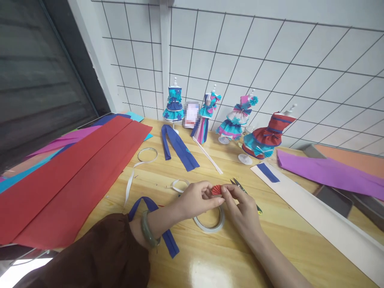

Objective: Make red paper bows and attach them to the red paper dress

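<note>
Between my two hands is a small red pleated paper fan (216, 190), its folds spread out. My left hand (200, 200) pinches its left side, thumb stretched along the lower edge. The fingertips of my right hand (242, 203) close on its right side. Just below my hands lies a roll of double-sided tape (210, 229) on the table. Scissors (237, 184) with a yellow-green handle are partly hidden behind my right hand. A dark blue paper strip (171, 243) passes beneath my left forearm.
Several miniature dress forms in paper dresses stand at the back, including a red-and-blue one (271, 130). Large red paper sheets (75, 180) cover the left. A long white sheet (318, 216) and a purple sheet (330, 172) lie right. A narrow tape ring (147, 155) sits left of folded blue paper (180, 150).
</note>
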A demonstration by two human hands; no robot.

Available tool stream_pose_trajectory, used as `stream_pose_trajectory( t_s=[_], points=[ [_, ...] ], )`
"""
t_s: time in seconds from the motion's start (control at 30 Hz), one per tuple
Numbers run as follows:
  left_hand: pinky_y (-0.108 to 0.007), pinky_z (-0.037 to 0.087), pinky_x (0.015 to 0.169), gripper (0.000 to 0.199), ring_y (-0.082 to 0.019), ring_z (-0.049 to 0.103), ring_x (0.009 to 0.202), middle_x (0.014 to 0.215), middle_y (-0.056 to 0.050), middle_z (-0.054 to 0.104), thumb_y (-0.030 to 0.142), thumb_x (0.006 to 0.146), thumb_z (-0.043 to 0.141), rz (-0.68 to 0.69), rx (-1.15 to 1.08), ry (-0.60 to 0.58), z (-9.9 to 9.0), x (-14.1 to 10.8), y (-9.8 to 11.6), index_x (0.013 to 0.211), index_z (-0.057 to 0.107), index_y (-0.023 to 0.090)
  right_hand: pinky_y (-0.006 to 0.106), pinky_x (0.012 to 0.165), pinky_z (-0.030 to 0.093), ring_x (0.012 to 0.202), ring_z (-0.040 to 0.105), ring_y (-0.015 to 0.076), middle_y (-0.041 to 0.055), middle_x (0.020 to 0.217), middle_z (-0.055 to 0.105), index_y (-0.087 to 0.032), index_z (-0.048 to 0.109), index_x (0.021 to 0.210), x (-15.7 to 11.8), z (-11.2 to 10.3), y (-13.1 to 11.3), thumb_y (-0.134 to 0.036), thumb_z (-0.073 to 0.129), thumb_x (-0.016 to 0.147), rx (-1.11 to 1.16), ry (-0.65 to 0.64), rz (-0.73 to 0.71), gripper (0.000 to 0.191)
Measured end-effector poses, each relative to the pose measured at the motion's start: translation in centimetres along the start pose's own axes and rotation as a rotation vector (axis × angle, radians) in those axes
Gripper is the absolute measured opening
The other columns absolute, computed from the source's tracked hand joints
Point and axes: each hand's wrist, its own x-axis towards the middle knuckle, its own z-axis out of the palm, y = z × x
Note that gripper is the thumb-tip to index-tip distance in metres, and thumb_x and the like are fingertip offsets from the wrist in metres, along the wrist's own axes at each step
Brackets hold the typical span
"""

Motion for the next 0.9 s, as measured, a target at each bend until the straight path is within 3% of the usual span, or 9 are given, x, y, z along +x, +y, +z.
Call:
stream_pose_trajectory(
  t_s=[0.17,0.33,0.5,0.63,0.77,0.9],
  points=[
    [-0.02,0.04,0.047,0.033,-0.008,0.049,0.056,0.069,-0.001,0.056,0.046,0.072,0.055,0.016,-0.075,0.028,-0.3,0.3,0.1,0.082,0.056,0.014,0.028,0.062,0.045,0.066,0.059,0.0178,0.0049,0.073,0.063,-0.019,0.058,0.083,0.1,0.0,0.3,-0.033,0.044,0.085,-0.06,-0.042,-0.098,0.02],
    [-0.019,0.038,0.055,0.023,-0.008,0.049,0.06,0.067,0.0,0.056,0.036,0.073,0.057,0.063,-0.072,0.026,0.0,0.4,-0.5,0.076,0.059,0.013,0.028,0.062,0.045,0.066,0.058,0.0167,0.0041,0.073,0.062,-0.019,0.058,0.082,0.0,0.1,0.4,-0.031,0.045,0.085,-0.051,-0.026,-0.097,0.018],
    [-0.018,0.037,0.053,0.021,-0.008,0.046,0.06,0.063,0.0,0.053,0.034,0.072,0.057,0.051,-0.027,0.033,0.0,0.5,-0.9,0.072,0.058,0.012,0.03,0.065,0.044,0.071,0.058,0.0184,0.0053,0.078,0.064,-0.019,0.06,0.082,-0.1,0.2,0.3,-0.032,0.047,0.084,-0.056,-0.028,-0.075,0.018],
    [-0.019,0.04,0.048,0.026,-0.007,0.048,0.054,0.063,-0.001,0.054,0.036,0.07,0.06,-0.043,-0.125,0.01,-0.4,0.7,-0.2,0.073,0.056,0.011,0.032,0.068,0.046,0.07,0.059,0.0191,0.0062,0.082,0.064,-0.019,0.059,0.093,0.1,-0.1,0.1,-0.038,0.047,0.083,0.134,-0.011,0.098,0.025],
    [-0.019,0.042,0.046,0.028,-0.008,0.05,0.049,0.058,-0.001,0.056,0.036,0.066,0.064,-0.119,-0.224,0.039,-0.9,0.8,0.7,0.072,0.055,0.01,0.032,0.07,0.047,0.07,0.06,0.0187,0.004,0.073,0.064,-0.018,0.056,0.103,0.5,-0.3,0.2,-0.043,0.048,0.082,0.393,0.006,0.294,0.033],
    [-0.019,0.041,0.045,0.028,-0.007,0.052,0.047,0.059,-0.002,0.058,0.035,0.066,0.065,-0.149,-0.299,0.036,-1.0,0.8,1.0,0.075,0.057,0.009,0.03,0.066,0.047,0.066,0.059,0.0165,0.0025,0.071,0.062,-0.018,0.056,0.103,0.7,-0.3,0.8,-0.04,0.058,0.077,0.589,-0.014,0.394,0.035]
  ],
)
